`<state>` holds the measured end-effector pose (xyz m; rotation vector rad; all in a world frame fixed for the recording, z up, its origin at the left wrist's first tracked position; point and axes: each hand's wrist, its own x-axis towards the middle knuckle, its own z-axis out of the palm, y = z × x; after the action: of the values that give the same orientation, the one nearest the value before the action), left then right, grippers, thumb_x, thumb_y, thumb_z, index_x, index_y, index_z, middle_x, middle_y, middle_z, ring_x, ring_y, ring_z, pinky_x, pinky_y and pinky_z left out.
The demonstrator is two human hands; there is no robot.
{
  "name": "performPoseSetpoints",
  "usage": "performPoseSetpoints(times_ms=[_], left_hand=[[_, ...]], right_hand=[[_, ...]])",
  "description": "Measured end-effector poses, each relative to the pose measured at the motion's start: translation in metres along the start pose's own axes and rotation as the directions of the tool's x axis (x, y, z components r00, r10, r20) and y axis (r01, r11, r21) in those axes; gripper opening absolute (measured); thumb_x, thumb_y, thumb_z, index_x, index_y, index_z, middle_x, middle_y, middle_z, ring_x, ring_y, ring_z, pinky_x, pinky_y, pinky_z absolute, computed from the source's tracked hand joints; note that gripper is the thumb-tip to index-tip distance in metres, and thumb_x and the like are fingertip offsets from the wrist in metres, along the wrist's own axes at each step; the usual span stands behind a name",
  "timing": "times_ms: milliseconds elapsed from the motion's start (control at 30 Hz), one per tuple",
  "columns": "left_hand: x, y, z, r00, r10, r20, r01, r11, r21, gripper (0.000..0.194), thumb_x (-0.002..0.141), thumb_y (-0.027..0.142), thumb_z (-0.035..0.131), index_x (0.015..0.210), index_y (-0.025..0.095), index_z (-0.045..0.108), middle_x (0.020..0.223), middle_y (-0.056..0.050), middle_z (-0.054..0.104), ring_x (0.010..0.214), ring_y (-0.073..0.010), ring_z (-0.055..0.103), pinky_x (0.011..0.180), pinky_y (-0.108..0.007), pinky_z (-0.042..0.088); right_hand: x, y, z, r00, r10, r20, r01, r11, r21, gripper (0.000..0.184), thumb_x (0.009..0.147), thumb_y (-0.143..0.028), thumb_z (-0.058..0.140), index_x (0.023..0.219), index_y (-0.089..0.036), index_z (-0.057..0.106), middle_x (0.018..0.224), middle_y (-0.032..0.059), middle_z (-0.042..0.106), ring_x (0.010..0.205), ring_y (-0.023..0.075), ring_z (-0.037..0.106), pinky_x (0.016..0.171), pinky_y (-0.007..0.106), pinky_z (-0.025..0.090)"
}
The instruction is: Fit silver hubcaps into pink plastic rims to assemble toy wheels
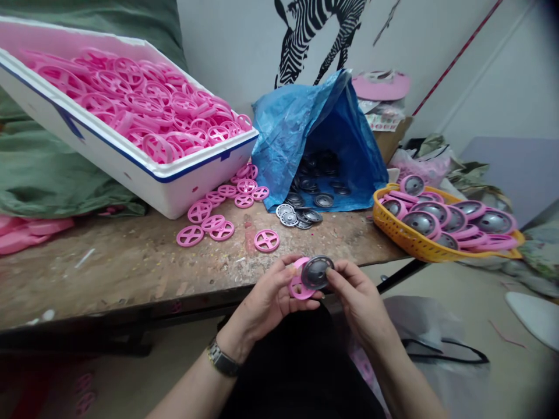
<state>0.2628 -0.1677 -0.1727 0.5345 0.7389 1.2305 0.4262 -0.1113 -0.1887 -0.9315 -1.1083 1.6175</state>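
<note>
My left hand (266, 299) grips a pink plastic wheel (298, 287) by its rim, just below the table's front edge. My right hand (356, 297) pinches a silver hubcap disc (317, 271) that lies against the wheel's face and covers most of it. Both hands are closed round the pair. A watch sits on my left wrist (222, 359).
A wooden table (131, 267) holds a white foam box (144, 169) full of pink wheels, loose pink wheels (218, 224), a blue bag (305, 125) spilling silver discs (297, 215), and an orange basket (414, 241) of assembled wheels at the right edge.
</note>
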Motion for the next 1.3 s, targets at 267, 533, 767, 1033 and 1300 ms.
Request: performPoseSetpoints(times_ms=[267,533,767,1033,1300], left_hand=[[0.001,-0.005,0.005,0.999,-0.018,-0.045,0.017,1.000,-0.012,0.044,0.089,0.032,0.069,0.127,0.021,0.049,0.118,-0.010,0.067,0.089,-0.0206,0.073,0.076,-0.034,0.061],[0.003,-0.008,0.000,0.999,0.043,-0.009,-0.043,0.999,-0.019,0.035,0.093,0.031,0.063,0.125,0.019,0.056,0.110,-0.008,0.066,0.087,-0.0154,0.068,0.077,-0.032,0.062],[-0.001,-0.006,0.002,0.999,0.007,-0.033,-0.004,0.996,0.090,0.033,0.092,0.034,0.065,0.123,0.022,0.057,0.110,-0.006,0.066,0.090,-0.0160,0.068,0.079,-0.034,0.062],[-0.004,-0.005,0.002,0.994,0.104,-0.035,-0.087,0.942,0.324,0.044,0.091,0.050,0.062,0.118,0.015,0.065,0.111,-0.012,0.068,0.093,-0.0219,0.070,0.080,-0.033,0.060],[-0.002,-0.008,0.003,0.963,0.261,-0.069,-0.171,0.788,0.592,0.034,0.092,0.043,0.061,0.110,0.015,0.070,0.099,-0.008,0.068,0.085,-0.0193,0.066,0.066,-0.028,0.060]], right_hand=[[-0.006,0.004,0.002,0.995,-0.096,0.018,0.098,0.987,-0.124,0.030,0.072,-0.042,0.082,0.088,-0.023,0.066,0.082,-0.0002,0.071,0.076,0.0177,0.067,0.069,0.028,0.053],[-0.012,0.009,-0.004,0.932,-0.325,0.162,0.360,0.772,-0.524,0.037,0.089,-0.031,0.064,0.126,-0.027,0.066,0.125,0.0054,0.070,0.115,0.0247,0.064,0.104,0.042,0.046],[-0.013,0.005,0.002,0.974,-0.210,0.087,0.227,0.906,-0.358,0.024,0.086,-0.033,0.068,0.109,-0.026,0.071,0.102,0.0036,0.074,0.093,0.0216,0.068,0.085,0.035,0.053],[-0.006,0.001,0.001,0.994,-0.113,-0.007,0.109,0.977,-0.183,0.025,0.073,-0.034,0.080,0.094,-0.023,0.071,0.088,0.0023,0.074,0.083,0.0194,0.066,0.079,0.032,0.053],[-0.010,0.000,0.002,0.990,-0.094,0.108,0.115,0.971,-0.210,0.024,0.080,-0.038,0.074,0.099,-0.023,0.071,0.096,0.0026,0.074,0.090,0.0200,0.066,0.085,0.033,0.051]])
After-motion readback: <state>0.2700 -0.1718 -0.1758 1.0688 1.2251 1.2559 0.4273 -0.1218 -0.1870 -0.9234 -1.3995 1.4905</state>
